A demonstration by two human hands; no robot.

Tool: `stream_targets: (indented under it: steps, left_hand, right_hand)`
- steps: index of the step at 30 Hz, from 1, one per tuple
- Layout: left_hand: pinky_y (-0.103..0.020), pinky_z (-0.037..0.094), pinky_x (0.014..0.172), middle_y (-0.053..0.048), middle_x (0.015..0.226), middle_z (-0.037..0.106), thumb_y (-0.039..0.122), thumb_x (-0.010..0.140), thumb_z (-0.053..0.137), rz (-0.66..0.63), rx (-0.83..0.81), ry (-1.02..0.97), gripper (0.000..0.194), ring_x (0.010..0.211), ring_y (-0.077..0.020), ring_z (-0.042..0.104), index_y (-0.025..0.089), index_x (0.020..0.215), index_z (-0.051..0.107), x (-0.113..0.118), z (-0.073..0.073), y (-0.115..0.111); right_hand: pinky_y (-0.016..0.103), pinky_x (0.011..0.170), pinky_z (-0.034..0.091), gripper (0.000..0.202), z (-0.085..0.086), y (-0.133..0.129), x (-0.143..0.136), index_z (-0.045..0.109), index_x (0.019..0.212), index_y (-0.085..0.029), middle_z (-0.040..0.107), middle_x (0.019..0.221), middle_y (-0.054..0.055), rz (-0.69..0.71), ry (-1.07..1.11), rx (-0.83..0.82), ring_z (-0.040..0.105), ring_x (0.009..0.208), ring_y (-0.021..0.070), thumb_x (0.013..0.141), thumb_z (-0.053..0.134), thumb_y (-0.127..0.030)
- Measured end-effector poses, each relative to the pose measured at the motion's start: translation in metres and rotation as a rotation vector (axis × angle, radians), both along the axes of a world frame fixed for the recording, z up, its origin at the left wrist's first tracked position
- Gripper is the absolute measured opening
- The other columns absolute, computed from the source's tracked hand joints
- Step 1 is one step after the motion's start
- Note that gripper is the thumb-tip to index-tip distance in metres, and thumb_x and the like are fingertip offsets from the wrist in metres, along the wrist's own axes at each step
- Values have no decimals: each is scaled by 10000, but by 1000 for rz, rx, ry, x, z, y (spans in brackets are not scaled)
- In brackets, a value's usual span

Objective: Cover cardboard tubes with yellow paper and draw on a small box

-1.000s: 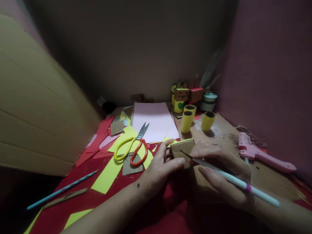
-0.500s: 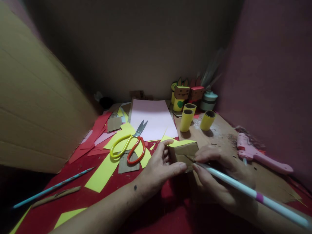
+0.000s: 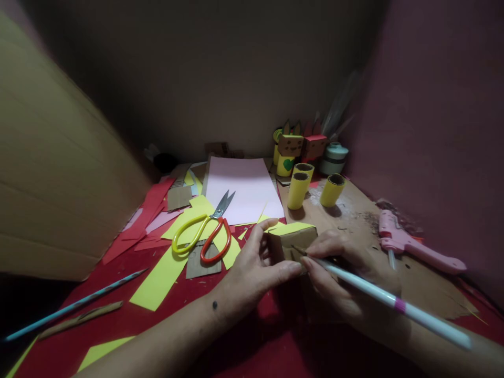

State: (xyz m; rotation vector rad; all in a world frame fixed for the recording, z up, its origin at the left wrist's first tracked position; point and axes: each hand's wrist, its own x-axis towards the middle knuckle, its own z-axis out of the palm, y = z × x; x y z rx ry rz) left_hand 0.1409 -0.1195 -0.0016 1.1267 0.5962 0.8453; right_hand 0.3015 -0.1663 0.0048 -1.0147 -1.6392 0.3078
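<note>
A small cardboard box (image 3: 293, 240) with yellow paper on its top is in front of me. My left hand (image 3: 262, 265) grips it from the left, the thumb along its lower front and the fingers behind its side. On the right, my right hand (image 3: 346, 265) pinches a long white pencil-like tool (image 3: 366, 286) with a purple band. Its thin dark tip rests at or very near the box's bare brown front; whether it touches I cannot tell. Scissors (image 3: 212, 226) with one yellow and one red handle lie open left of my left hand.
Yellow tubes (image 3: 298, 191) and box-headed figures (image 3: 290, 147) stand at the back right by a pale green pot (image 3: 334, 158). A pink glue gun (image 3: 417, 244) lies right. Pink paper (image 3: 240, 184), red scraps (image 3: 145, 215) and a blue striped stick (image 3: 74, 304) lie left and behind.
The view has shifted slightly, so everything sits a little further left. The tool's tip has moved a little on the box front, and its rear end has swung leftward. Both grips stay the same.
</note>
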Motion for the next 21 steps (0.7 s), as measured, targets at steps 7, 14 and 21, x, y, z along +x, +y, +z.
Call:
stream_targets:
  steps: [7, 14, 21]
  left_hand:
    - [-407, 416, 1013, -116, 1244, 572, 184, 725, 744, -5, -28, 18, 666, 1183, -256, 539, 220, 1263, 353, -1, 1, -1]
    - [-418, 419, 1000, -105, 1216, 588, 200, 728, 744, -10, -24, 29, 631, 1161, -263, 555, 225, 1236, 371, -2, 1, -2]
    - [-370, 427, 986, -107, 1224, 573, 196, 746, 736, -12, -29, 39, 634, 1158, -234, 553, 207, 1250, 352, -1, 4, -3]
  right_hand:
    - [299, 494, 447, 185, 1, 0, -1, 569, 853, -255, 606, 724, -10, 16, 23, -12, 572, 587, 143, 787, 618, -90]
    - [279, 488, 442, 204, 0, 1, 2, 583, 860, -228, 610, 727, -7, 38, -16, 27, 568, 588, 132, 760, 638, -59]
    - [253, 519, 450, 207, -2, 2, 2, 581, 859, -197, 599, 730, -3, 58, 2, 43, 569, 612, 115, 754, 643, -30]
